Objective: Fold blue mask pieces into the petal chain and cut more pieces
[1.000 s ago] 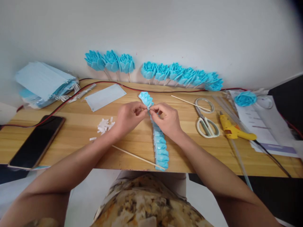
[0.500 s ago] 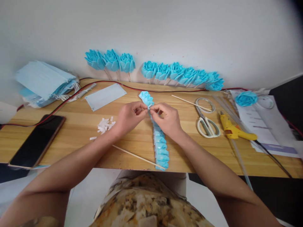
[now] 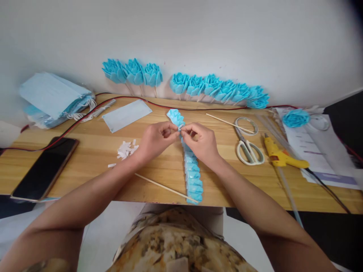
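Scissors [image 3: 249, 149] and glue gun [image 3: 279, 155] lie right of the pinched blue strip [image 3: 193, 173].

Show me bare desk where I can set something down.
Bare wood lies between the phone and the paper scraps, and between the scissors and the front edge. Crowded: the right end, with glue gun and papers.

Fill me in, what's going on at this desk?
A person pinches a folded blue strip between left hand and right hand near its far end; the rest lies along the wooden table toward them. A skewer lies at its near end, scissors and a yellow glue gun to the right. Finished blue flowers lean on the wall.
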Motion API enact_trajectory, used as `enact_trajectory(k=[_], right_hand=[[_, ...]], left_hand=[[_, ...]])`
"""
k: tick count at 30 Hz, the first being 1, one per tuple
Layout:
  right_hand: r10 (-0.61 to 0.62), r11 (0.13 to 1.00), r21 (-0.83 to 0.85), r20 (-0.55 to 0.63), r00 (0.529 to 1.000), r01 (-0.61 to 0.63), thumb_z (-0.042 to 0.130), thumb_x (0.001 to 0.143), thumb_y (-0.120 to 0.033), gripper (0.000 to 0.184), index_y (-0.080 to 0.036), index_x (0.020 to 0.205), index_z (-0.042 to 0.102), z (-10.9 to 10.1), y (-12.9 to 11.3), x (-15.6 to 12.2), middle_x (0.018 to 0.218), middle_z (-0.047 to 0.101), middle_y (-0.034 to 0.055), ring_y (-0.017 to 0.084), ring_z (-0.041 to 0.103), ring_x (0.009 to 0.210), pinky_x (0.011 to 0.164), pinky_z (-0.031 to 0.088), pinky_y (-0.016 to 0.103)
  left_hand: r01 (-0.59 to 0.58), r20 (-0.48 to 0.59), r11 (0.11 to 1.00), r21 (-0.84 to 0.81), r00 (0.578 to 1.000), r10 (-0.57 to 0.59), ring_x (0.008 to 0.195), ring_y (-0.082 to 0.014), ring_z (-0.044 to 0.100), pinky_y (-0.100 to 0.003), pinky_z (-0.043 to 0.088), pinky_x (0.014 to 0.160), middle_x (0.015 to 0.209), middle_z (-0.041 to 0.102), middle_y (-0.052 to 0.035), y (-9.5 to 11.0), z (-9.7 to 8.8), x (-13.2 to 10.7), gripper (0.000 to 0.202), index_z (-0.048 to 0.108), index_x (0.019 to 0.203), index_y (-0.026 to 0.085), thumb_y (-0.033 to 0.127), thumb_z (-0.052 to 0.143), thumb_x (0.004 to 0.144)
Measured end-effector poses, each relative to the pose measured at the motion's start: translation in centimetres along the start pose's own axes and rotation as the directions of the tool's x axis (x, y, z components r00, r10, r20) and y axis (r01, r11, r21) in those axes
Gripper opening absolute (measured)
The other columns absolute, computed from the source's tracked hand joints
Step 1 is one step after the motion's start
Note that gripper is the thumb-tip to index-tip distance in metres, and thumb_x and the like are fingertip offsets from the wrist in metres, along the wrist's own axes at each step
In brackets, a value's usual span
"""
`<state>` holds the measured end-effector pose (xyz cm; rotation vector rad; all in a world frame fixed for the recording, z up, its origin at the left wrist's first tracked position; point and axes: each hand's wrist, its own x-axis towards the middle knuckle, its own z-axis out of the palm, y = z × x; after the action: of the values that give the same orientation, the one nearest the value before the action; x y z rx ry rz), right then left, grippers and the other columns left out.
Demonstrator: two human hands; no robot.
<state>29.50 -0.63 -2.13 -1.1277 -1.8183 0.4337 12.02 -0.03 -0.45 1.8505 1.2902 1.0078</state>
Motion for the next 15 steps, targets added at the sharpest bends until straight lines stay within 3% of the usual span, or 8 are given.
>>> enact_trajectory(k=[15], right_hand=[[0.12,0.987,0.099,0.036,0.992,-0.123,0.061,0.082,-0.021,0.01,-0.021,0.078,0.07,-0.05,-0.25,0.17,0.074,0.072,-0.0004,0.013,0.061,0.066,0.065,0.048,0.026]], left_hand=[[-0.009,-0.028,1.0,-0.005,1.0,0.009,0.053,-0.0091,0.036,-0.025,0.029,0.054,0.054,0.045,0.005,-0.14,0.0,0.12,0.018,0.073,0.08,0.017,0.025,0.058,0.08]])
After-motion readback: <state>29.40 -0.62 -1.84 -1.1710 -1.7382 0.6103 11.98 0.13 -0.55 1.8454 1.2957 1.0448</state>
